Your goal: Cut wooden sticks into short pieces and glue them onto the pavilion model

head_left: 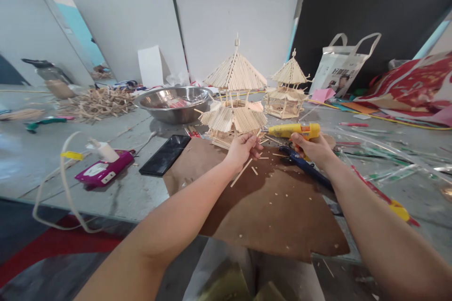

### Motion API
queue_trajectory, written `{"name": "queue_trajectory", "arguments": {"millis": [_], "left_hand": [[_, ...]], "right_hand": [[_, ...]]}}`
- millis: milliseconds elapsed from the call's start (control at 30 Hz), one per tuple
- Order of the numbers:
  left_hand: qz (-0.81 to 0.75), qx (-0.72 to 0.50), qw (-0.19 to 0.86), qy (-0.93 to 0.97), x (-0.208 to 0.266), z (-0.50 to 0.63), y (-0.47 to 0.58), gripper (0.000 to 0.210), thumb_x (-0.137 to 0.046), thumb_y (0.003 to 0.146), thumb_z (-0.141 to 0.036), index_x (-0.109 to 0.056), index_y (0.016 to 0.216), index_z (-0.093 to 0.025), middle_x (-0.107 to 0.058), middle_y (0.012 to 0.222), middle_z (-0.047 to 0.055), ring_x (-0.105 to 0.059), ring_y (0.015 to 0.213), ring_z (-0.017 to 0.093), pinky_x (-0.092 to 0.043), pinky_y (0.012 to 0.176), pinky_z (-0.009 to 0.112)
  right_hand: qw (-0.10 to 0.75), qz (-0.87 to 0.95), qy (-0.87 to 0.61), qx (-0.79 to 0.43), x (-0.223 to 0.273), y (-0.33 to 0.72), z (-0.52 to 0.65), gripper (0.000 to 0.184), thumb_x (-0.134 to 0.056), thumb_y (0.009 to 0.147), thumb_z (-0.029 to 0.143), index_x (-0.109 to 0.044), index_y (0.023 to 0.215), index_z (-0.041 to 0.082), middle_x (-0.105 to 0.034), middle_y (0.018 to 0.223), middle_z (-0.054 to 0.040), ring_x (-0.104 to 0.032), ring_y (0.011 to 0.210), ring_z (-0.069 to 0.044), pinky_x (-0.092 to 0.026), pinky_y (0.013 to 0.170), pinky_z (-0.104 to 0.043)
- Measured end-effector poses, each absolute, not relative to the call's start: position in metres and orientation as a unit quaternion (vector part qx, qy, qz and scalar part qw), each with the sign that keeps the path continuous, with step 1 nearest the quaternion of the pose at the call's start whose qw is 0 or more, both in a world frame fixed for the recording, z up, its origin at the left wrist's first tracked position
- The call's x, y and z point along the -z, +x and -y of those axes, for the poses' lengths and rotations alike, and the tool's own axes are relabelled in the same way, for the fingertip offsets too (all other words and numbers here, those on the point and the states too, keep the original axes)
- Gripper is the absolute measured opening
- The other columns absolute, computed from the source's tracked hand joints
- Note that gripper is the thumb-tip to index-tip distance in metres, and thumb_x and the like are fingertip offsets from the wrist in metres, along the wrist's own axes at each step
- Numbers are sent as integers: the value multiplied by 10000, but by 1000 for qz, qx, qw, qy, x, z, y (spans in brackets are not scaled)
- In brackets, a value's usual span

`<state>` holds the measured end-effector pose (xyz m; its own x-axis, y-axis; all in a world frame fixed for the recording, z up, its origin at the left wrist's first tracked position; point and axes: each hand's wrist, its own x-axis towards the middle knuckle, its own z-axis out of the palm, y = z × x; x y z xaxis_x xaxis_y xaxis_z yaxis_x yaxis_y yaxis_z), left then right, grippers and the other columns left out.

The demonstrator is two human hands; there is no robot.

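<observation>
A two-tiered pavilion model [235, 75] made of thin pale wooden sticks stands at the middle of the table. Just in front of its lower roof, my left hand [245, 150] is closed in a pinch around a thin wooden stick [258, 136]. My right hand [312, 147] grips a yellow hot glue gun [294, 130], its nozzle pointing left, close to my left fingertips. Beneath both hands lies a brown board [261, 216], scattered with stick offcuts. Dark blue-handled pliers or cutters [305, 167] rest under my right hand.
A smaller stick pavilion [287, 87] stands behind to the right. Left of the board are a black phone [165, 154], a steel bowl [173, 106], a purple power strip [104, 169] with a white cord and a heap of sticks [97, 103]. Plastic scraps [391, 160] litter the right side.
</observation>
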<state>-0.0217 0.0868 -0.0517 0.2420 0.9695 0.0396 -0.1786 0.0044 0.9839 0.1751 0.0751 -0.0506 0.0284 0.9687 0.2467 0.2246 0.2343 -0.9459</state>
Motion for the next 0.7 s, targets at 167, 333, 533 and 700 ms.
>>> {"name": "queue_trajectory", "arguments": {"millis": [167,333,533,700], "left_hand": [[-378,-481,595,521,53,-87,-22,156,-472,769,-274,-492,697,-137,-558,564,-23,-480,358,45,-380,363,168],[-376,-478,595,525,52,-88,-22,161,-470,773,-279,-488,697,-138,-558,564,-23,-482,355,47,-379,358,166],[-378,-474,593,530,51,-88,-22,178,-467,777,-297,-484,695,-139,-560,568,-24,-477,356,37,-386,361,155],[-383,-475,593,525,51,-87,-22,177,-466,778,-297,-482,695,-142,-559,567,-27,-474,354,34,-380,360,152]], "right_hand": [[524,587,-496,-367,50,174,-75,387,-593,609,540,-470,558,177,-411,370,62,-351,297,-51,-293,291,-190],[530,586,-497,-358,51,175,-76,392,-588,607,549,-477,570,175,-421,379,59,-357,298,-51,-297,287,-187],[537,582,-492,-362,52,175,-75,391,-592,606,542,-460,549,178,-419,381,58,-356,311,-53,-299,297,-191],[537,584,-480,-376,51,174,-75,395,-591,606,543,-449,538,181,-421,397,55,-358,324,-52,-297,302,-191]]}}
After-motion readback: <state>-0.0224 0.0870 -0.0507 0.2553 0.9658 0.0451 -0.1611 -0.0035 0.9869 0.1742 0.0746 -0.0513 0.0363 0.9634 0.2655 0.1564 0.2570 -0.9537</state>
